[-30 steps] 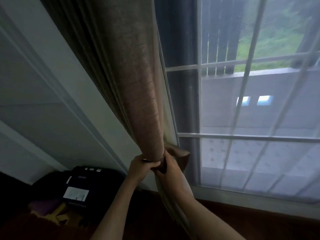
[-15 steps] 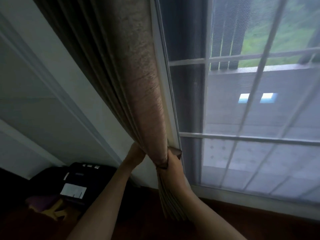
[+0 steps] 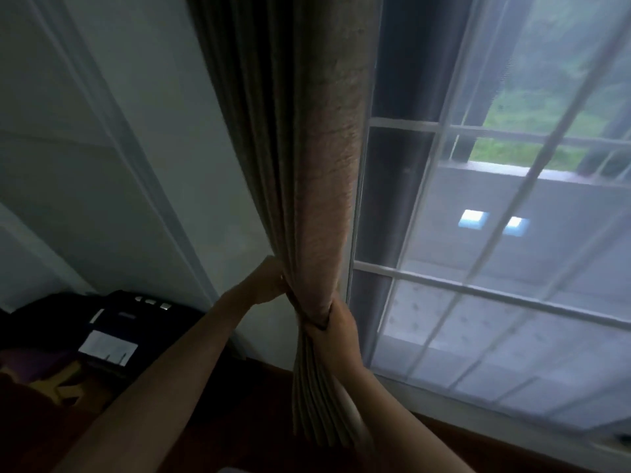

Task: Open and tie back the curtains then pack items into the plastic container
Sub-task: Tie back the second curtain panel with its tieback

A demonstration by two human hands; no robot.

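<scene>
A brown curtain [image 3: 321, 158] hangs gathered into a thick bundle at the left edge of the window [image 3: 505, 254]. A dark tie-back band [image 3: 316, 321] pinches the bundle low down. My left hand [image 3: 269, 283] is behind the bundle's left side, fingers closed on the fabric and band there. My right hand [image 3: 338, 332] grips the bundle from the right at the band. Below the band the curtain's pleats [image 3: 317, 397] hang loose to the floor. No plastic container is in view.
A white wall with panel trim [image 3: 112, 158] lies to the left. A black bag [image 3: 112, 322] with a white label sits on the dark floor at lower left. White window bars and a sheer screen fill the right side.
The view has swung left and closer. My left hand has moved from the front of the bundle to its back left side. My right hand stays at the band.
</scene>
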